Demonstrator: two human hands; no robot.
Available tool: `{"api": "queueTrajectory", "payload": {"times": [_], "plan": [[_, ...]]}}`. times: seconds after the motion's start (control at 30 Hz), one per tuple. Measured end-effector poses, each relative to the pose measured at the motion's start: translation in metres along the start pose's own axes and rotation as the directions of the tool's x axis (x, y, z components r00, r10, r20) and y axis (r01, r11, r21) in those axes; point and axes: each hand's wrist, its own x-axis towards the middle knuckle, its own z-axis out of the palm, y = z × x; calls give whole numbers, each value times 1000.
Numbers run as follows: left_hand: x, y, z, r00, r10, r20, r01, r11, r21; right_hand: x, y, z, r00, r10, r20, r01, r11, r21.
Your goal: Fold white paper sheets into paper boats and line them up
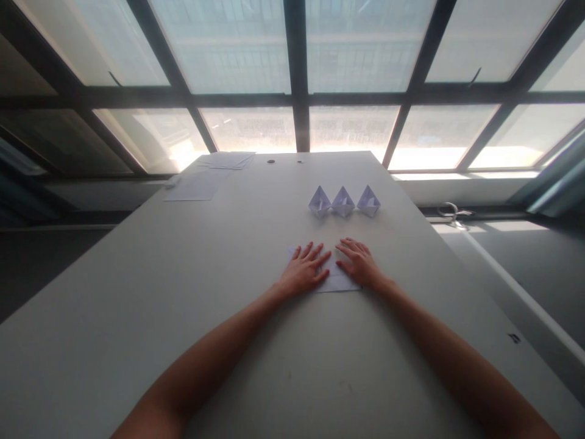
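A white sheet of paper [339, 283] with a crease across it lies flat on the white table [247, 244]. My left hand [305, 268] rests on its left part, palm down with the fingers spread. On its right side lies my right hand [359, 262], also palm down, fingers stretched out. A narrow strip of paper shows between the two hands; the rest is hidden under them. Beyond the hands, three folded paper boats stand in a row: a left one [319, 202], a middle one [342, 202] and a right one [368, 202].
Several loose white sheets [194, 186] lie at the table's far left. A round dark grommet [271, 161] sits near the far edge, and a small dark mark [514, 338] near the right edge. Large framed windows [256, 49] rise behind the table. Looped cable [450, 210] lies right of it.
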Motion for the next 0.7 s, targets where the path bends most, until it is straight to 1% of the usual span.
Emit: {"api": "queueTrajectory", "payload": {"times": [0.07, 0.13, 0.2, 0.23, 0.27, 0.33, 0.4, 0.43, 0.47, 0.5, 0.57, 0.63, 0.7], "plan": [[0, 0, 1, 1000, -2, 1, 2, 1000, 0, -1, 2, -1, 997, 1, 79, 0, 1000, -16], [0, -1, 1, 1000, -1, 3, 1, 1000, -1, -1, 5, -5, 991, -11, 135, 11, 1000, 4], [1, -1, 2, 1000, 1, 4, -1, 1000, -2, -2, 9, -11, 984, -73, 162, 65, 996, 54], [1, -2, 2, 1000, 1, 3, -1, 1000, -3, -2, 12, -13, 981, -116, 153, 104, 991, 86], [1, -2, 2, 1000, 1, 4, -1, 1000, -4, -2, 13, -16, 980, -155, 122, 140, 983, 118], [1, -1, 1, 1000, -4, 11, 4, 1000, -5, -2, 15, -18, 982, -191, 1, 188, 967, 171], [1, -1, 0, 1000, -3, 25, 3, 1000, -4, 0, 13, -19, 977, -159, -139, 185, 962, 201], [1, -2, 0, 999, 2, 34, -2, 1000, -4, 1, 10, -18, 973, -135, -188, 173, 963, 206], [1, -2, -1, 999, 13, 41, -13, 1000, -4, 1, 7, -17, 970, -118, -212, 162, 965, 205], [0, -2, -1, 999, 27, 46, -27, 1000, -3, 1, 3, -16, 971, -113, -211, 155, 968, 195], [0, -2, -1, 997, 60, 48, -60, 998, -2, 1, -6, -13, 981, -137, -141, 157, 977, 144], [-1, -3, -1, 996, 80, 45, -80, 997, 2, 0, -14, -10, 988, -155, -13, 156, 986, 55], [-1, -3, 0, 995, 84, 45, -84, 996, 4, -1, -18, -8, 987, -126, 101, 131, 991, -42]]}}
